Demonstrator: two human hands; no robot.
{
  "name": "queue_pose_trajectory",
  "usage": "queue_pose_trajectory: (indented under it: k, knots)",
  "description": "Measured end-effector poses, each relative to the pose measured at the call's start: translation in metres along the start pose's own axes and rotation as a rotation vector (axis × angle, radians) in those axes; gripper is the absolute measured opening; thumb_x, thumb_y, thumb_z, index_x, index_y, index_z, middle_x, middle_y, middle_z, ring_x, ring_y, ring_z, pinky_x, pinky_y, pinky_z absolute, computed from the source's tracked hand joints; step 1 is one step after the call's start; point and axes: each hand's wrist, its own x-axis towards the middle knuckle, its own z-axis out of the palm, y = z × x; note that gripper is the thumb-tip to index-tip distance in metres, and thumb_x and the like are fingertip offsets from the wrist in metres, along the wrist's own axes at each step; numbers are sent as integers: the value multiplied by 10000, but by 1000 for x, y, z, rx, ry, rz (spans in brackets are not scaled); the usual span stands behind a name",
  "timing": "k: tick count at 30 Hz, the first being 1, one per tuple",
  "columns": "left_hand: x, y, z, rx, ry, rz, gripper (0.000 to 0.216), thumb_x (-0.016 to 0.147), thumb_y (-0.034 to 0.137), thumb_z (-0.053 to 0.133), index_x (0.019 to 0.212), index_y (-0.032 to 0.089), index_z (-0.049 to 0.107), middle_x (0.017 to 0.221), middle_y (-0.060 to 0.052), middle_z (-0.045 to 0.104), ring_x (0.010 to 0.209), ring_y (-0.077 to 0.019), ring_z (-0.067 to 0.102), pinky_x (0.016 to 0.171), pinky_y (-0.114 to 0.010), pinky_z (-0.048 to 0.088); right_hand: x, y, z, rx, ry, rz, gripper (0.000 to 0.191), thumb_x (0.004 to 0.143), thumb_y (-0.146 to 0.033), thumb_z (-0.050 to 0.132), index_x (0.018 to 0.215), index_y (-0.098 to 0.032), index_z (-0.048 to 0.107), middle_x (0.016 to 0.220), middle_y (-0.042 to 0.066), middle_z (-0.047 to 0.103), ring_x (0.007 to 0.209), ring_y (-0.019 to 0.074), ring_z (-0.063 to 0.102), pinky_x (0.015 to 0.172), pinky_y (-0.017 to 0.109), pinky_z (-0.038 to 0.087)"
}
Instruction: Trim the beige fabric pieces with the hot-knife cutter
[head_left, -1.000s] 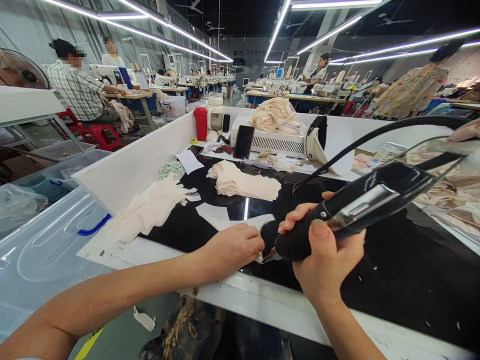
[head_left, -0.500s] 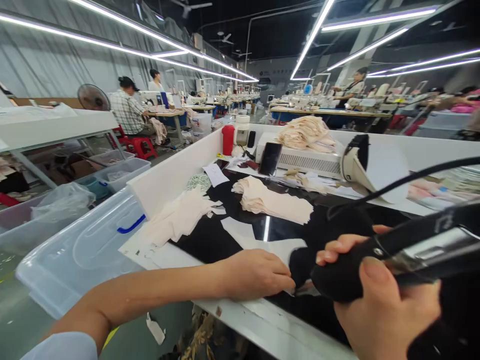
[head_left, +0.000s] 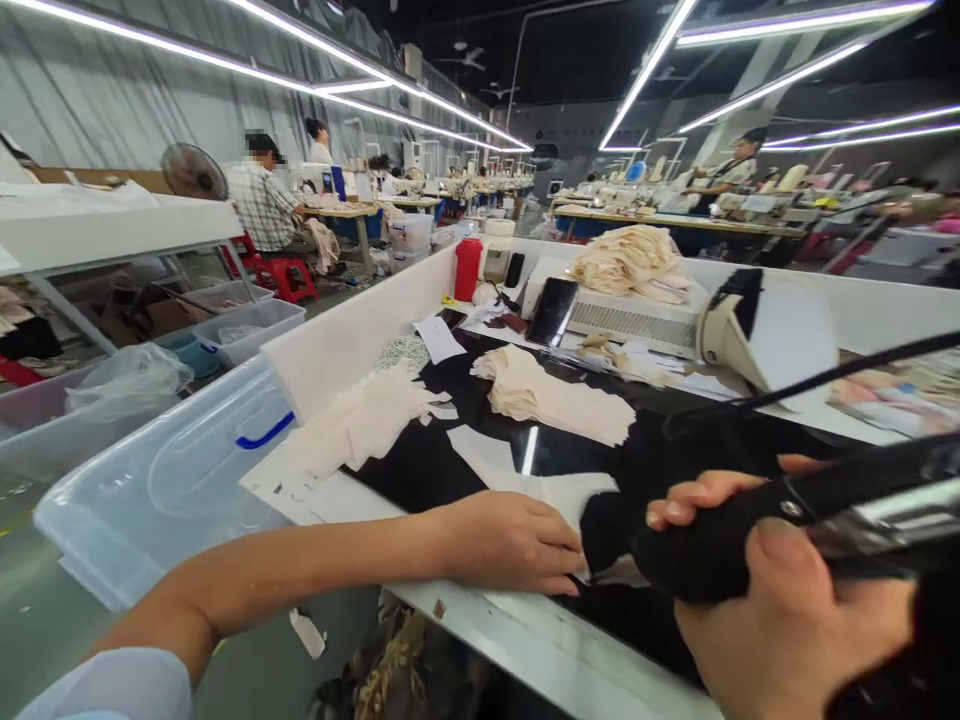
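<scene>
My right hand (head_left: 780, 610) is wrapped round a black corded hand tool (head_left: 720, 545), whose tip sits low on the dark glossy table (head_left: 420, 465) near the front edge. My left hand (head_left: 510, 540) lies flat beside that tip, fingers together, pressing a pale cream fabric piece (head_left: 555, 495) onto the table. Just beyond, a stack of cream fabric pieces (head_left: 555, 395) lies on the dark surface. A looser heap of cream pieces (head_left: 360, 420) rests to the left by the white side wall.
A clear plastic bin with a blue handle (head_left: 172, 480) stands left of the table. At the back sit a red bottle (head_left: 468, 268), a dark phone (head_left: 553, 312), a white box (head_left: 637, 318) topped with folded fabric, and a white lamp (head_left: 765, 330). Other people work at distant tables.
The view swung right and drew closer. My right hand with the tool now sits lower right in view. My left hand stays flat on the cream piece beside the tool tip.
</scene>
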Motion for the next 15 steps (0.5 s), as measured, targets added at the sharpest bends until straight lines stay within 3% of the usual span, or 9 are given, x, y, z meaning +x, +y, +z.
queue_pose_trajectory:
  k: [6,15]
  knots:
    - [-6,-1,-4,-11,71,9,317,1151,316,511,1171,121,759,1143,-105,786,1083,-194,736,1077,-296,567,-2,-5,13,-37,-15,-65,498,776,-427,895,1147,-261,607,730,-50,684,516,147,613,495,283,551]
    - [-6,0,-8,-17,65,1,287,1147,312,521,1175,139,748,1132,-101,779,1098,-193,731,1080,-297,563,-3,-5,11,-35,-49,-82,450,828,-407,872,1177,-272,622,765,-52,679,555,140,615,520,278,555]
